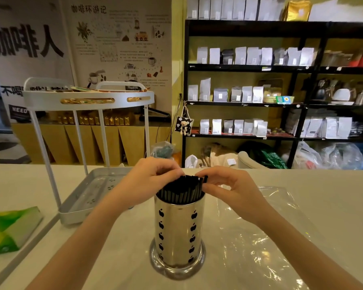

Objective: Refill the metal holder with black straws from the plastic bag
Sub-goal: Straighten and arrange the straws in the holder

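Note:
A shiny metal holder [177,231] with apple-shaped cutouts stands upright on the white counter, right in front of me. A thick bundle of black straws [181,190] sticks out of its top. My left hand [149,181] pinches the straw tops from the left. From the right, my right hand [228,185] pinches them too. The clear plastic bag [266,237] lies flat and crumpled on the counter to the right of the holder, under my right forearm. I see no straws in it.
A white two-tier metal rack [88,97] stands at the left, its lower tray [82,197] close to my left forearm. A green-and-white packet [8,229] lies at the far left. Black shelves with coffee bags [281,91] stand beyond the counter.

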{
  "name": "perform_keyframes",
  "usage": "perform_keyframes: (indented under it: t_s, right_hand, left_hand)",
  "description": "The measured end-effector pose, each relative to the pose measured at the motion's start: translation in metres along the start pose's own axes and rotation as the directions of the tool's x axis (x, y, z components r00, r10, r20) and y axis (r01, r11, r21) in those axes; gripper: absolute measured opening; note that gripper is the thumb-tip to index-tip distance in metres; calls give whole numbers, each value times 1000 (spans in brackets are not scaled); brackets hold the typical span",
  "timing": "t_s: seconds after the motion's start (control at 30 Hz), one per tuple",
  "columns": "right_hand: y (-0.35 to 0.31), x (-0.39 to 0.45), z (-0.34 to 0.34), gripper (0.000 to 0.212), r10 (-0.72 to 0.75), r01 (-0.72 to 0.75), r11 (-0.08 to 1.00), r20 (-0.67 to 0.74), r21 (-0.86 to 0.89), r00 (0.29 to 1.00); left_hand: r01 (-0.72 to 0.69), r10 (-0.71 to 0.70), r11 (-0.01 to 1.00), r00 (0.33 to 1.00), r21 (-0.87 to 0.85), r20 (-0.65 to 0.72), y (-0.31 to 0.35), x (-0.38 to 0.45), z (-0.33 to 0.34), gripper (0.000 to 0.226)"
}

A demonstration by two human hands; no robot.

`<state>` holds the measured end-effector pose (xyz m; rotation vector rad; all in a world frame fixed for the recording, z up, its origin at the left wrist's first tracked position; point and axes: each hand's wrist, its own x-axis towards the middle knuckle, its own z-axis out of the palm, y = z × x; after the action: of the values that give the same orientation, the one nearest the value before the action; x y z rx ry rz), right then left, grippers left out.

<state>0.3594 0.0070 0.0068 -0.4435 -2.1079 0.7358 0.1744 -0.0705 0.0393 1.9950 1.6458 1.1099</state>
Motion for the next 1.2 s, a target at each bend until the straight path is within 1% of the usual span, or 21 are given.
perform_keyframes:
  t_s: [0.07,0.13,0.27,0.37,0.4,0.47,0.53,0.57,0.63,0.73,0.8,0.9,0.93,1.0,1.07,1.13,1.2]
  right_hand:
    - [-2,1,-1,36,-1,0,1000,-28,-18,1000]
    - [-8,5,-4,36,-40,37,998,-77,-45,996]
    - [-26,25,-20,31,-153,144,988,-204,-61,967]
    - [-43,40,-33,26,-216,210,976,-269,-52,938]
    - [-49,44,-37,25,-233,231,972,-300,-43,925]
    - [-59,52,-47,23,-259,270,963,-369,-23,893]
    - [-65,57,-56,21,-269,294,956,-433,-11,860]
    - [-66,57,-60,20,-261,294,956,-470,-2,843]
    - [-68,59,-66,18,-227,291,956,-548,31,805]
    - [-59,56,-70,17,-103,242,961,-637,135,764]
    - [-51,55,-70,17,-18,210,956,-669,207,743]
    - [-42,55,-68,14,100,180,929,-687,324,720]
    - [-40,56,-68,12,134,178,916,-692,360,710]
    - [-35,57,-67,10,195,171,891,-694,421,693]
    - [-30,56,-64,9,254,162,860,-682,484,686]
    - [-24,54,-61,12,321,134,827,-655,545,684]
    - [-17,50,-56,10,379,84,802,-612,592,694]
  left_hand:
    - [57,-56,998,998,-38,35,1,-1,0,25]
    - [97,-93,993,994,-72,55,3,-1,0,29]
    - [90,-87,980,996,-175,27,3,7,0,31]
    - [116,-103,971,992,-210,72,4,13,1,39]
    - [127,-108,970,989,-207,102,5,15,2,39]
    - [135,-110,975,984,-179,143,7,15,4,30]
    - [113,-90,979,986,-170,138,6,15,3,24]
    - [100,-80,978,990,-186,113,6,14,2,21]
    - [50,-47,963,999,-266,17,6,12,-6,20]
    - [-1,-29,929,997,-371,-75,9,13,-16,18]
    - [6,-29,916,998,-400,-52,10,14,-20,17]
    - [53,-39,903,998,-426,42,11,13,-18,20]
    - [64,-46,893,998,-445,51,11,12,-17,23]
    - [46,-39,876,999,-481,24,12,12,-14,28]
    - [-10,-17,877,999,-479,-52,14,11,-13,28]
    - [-62,-16,879,987,-472,-160,18,12,-16,24]
    - [-107,-52,868,951,-485,-305,21,13,-21,21]
